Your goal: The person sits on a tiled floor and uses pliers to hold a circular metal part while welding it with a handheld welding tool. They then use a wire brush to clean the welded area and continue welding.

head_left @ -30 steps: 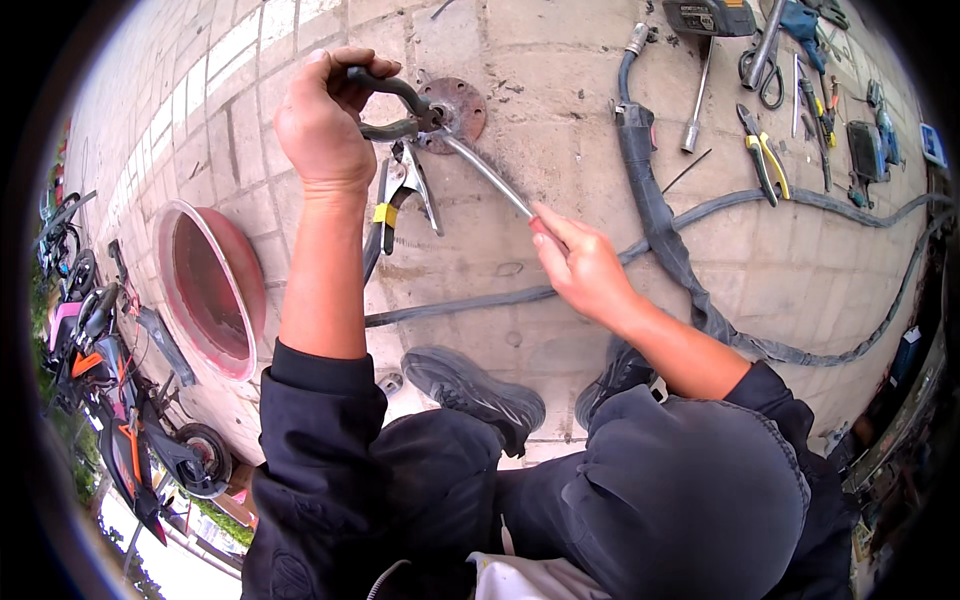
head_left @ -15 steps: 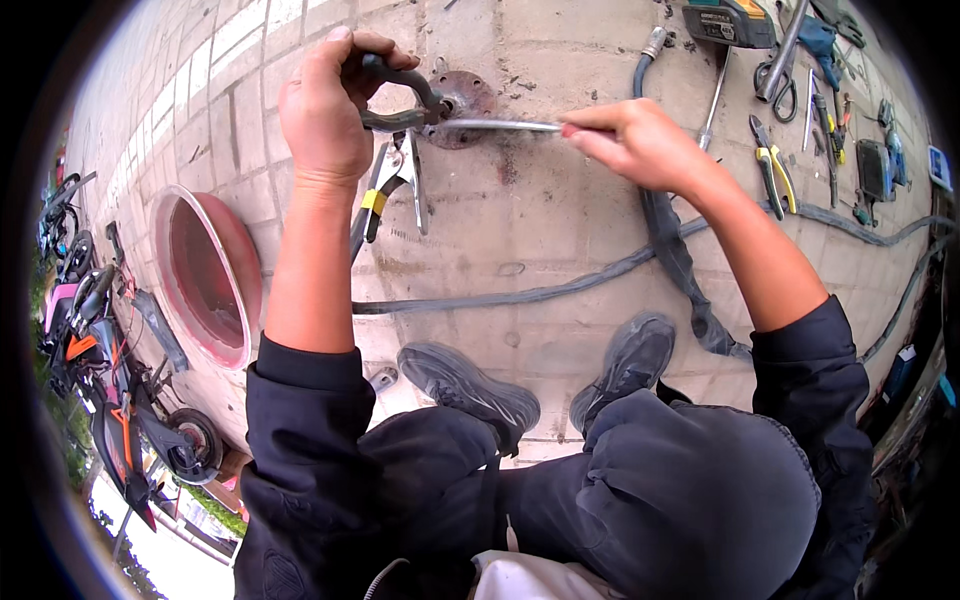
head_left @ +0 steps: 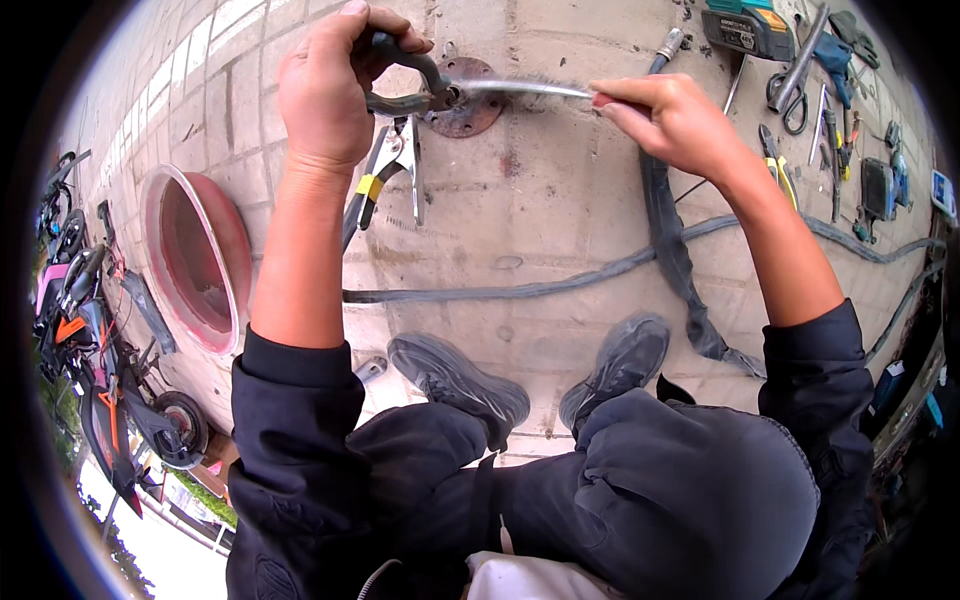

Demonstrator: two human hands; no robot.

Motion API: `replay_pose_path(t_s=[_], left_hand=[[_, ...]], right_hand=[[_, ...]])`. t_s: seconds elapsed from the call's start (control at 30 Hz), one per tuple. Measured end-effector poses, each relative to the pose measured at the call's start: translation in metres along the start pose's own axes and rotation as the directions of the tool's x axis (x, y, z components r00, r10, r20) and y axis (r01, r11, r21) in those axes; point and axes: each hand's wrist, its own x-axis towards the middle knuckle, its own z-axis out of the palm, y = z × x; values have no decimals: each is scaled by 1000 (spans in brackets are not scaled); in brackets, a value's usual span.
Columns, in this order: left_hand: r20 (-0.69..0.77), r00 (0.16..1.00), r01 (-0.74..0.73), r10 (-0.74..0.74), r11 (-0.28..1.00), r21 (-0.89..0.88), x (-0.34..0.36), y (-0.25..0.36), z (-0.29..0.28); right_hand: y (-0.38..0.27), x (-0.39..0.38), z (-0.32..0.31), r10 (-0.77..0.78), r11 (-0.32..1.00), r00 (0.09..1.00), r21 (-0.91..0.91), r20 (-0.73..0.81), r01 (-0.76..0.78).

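Observation:
My left hand [head_left: 325, 95] is closed round a dark forked metal part [head_left: 412, 58] with two curved arms, holding it above the ground. In my right hand [head_left: 685, 125], the fingers pinch the red end of a thin, shiny metal rod [head_left: 530, 88]. The rod lies nearly level, its far end at the joined tip of the forked part; whether it touches cannot be made out. Below them a round rusty plate [head_left: 480, 118] with holes lies on the paving. A metal spring clamp [head_left: 398, 152] with black and yellow handles is beside the plate.
A reddish wheel rim [head_left: 200, 250] stands at the left, with motorbikes [head_left: 120, 390] beyond. Black hose [head_left: 560, 280] crosses the ground before my shoes [head_left: 460, 385]. At the right lie yellow-handled pliers [head_left: 782, 165], scissors [head_left: 793, 110] and a battery power tool [head_left: 750, 30].
My right hand has moved right and slightly up, drawing the rod rightward along with it. My left hand keeps its grip on the forked part. The whole view has shifted a little.

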Motion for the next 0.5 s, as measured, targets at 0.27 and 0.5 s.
replay_pose_path(t_s=[0.27,0.5], left_hand=[[22,999,-25,25,1000,-2,4,-1,7],[-75,997,-21,23,999,33,-4,-1,7]], right_hand=[[-20,-5,9,-87,993,995,-71,50,91],[7,-32,-18,259,956,936,200,-239,-214]])
